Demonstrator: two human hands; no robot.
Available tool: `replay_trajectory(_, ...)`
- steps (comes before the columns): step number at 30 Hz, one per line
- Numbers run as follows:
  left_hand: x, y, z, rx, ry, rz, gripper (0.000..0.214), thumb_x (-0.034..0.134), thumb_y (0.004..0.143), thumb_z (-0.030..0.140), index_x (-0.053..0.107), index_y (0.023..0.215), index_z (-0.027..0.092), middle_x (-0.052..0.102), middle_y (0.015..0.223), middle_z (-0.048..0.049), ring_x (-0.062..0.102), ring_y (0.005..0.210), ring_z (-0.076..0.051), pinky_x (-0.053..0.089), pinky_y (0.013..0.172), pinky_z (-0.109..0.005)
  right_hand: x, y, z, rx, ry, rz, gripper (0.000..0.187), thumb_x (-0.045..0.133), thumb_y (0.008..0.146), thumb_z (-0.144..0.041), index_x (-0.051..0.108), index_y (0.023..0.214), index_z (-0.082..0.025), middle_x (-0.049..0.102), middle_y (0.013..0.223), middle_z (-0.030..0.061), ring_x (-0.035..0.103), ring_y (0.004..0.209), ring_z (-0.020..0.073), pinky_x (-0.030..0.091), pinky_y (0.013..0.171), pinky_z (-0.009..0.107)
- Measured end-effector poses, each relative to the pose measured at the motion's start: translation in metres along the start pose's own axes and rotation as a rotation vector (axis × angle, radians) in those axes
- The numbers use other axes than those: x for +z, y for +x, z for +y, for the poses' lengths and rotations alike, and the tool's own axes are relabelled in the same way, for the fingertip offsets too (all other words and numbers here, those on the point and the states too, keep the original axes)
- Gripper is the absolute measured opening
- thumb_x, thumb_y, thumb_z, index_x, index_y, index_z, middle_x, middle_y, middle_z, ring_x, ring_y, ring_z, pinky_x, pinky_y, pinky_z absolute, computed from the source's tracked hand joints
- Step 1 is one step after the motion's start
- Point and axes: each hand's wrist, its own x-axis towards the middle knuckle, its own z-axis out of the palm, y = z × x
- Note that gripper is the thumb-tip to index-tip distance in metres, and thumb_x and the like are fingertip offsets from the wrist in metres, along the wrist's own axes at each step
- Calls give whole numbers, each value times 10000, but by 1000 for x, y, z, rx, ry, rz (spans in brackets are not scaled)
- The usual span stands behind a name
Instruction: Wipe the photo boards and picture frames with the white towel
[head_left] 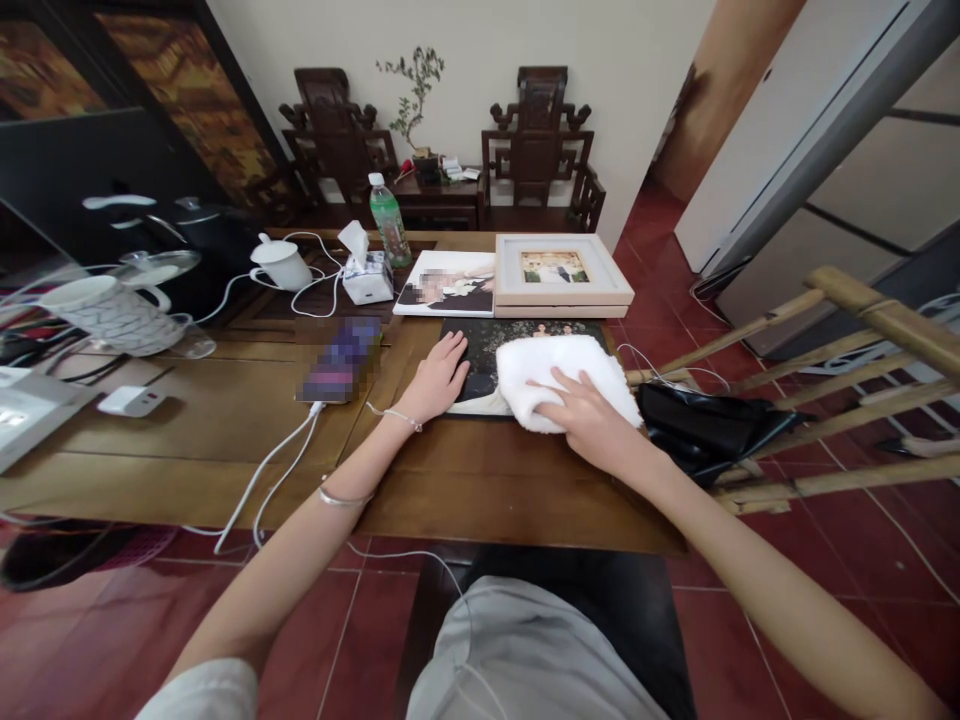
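A white fluffy cloth (551,375) lies under my right hand (596,415), whose fingers press and grip it against a dark photo panel (474,352). The cloth hides much of the panel's right side. My left hand (440,378) rests flat on the panel's left edge with the fingers spread. Just behind the panel are a white-edged photo print (450,284) and a pale box-framed photo (562,270).
Left of my hands lie a phone (343,360) on a white cable and a charger (131,400). Farther back stand a tissue box (369,278), a green-labelled bottle (388,220), a lidded cup (281,264) and a patterned mug (112,312). A bamboo rack (855,310) and black bag (697,425) are at right.
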Motion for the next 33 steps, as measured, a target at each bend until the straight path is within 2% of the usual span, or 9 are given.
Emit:
replay_trajectory(4,0,0,0,-2,-9,-1,504,356,986,343,472,1427,128,383,1568,-158,279,1490,-285,282,1185,-562,-1,16,22,77,6,-10,774,366,677,140,593,1334,-201,555,1435,128,316,1450,363,300,1105,658)
replay_trajectory(7,0,0,0,-3,-14,-1,502,358,988,342,471,1428,128,384,1568,-158,274,1492,-284,279,1187,-560,1,22,29,106,-12,-4,756,362,689,135,583,1345,-170,571,1411,142,306,1454,365,285,1120,649)
replay_trajectory(12,-1,0,1,-1,-4,-10,501,363,989,338,467,1435,135,379,1572,-151,275,1492,-281,271,1190,-556,4,15,16,109,-55,-3,829,330,659,155,574,1365,-205,435,1546,95,297,1451,393,291,1091,703)
replay_trajectory(19,-1,0,1,-2,6,-5,510,358,991,335,464,1437,112,378,1570,-163,275,1492,-283,274,1193,-544,1,-6,-11,94,-76,-37,806,295,664,164,637,1295,-202,402,1565,70,290,1450,402,306,1078,714)
replay_trajectory(29,-1,1,-4,17,18,-9,502,362,992,345,467,1439,140,384,1570,-146,285,1489,-274,287,1188,-540,-2,7,14,105,-13,-37,855,337,648,145,559,1393,-212,457,1533,79,262,1469,370,282,1113,678)
replay_trajectory(33,-1,0,-3,8,17,-11,507,360,992,338,465,1437,119,375,1573,-155,272,1494,-273,281,1192,-538,-2,2,4,115,-28,-43,856,330,639,152,590,1363,-223,432,1550,77,272,1467,366,280,1110,689)
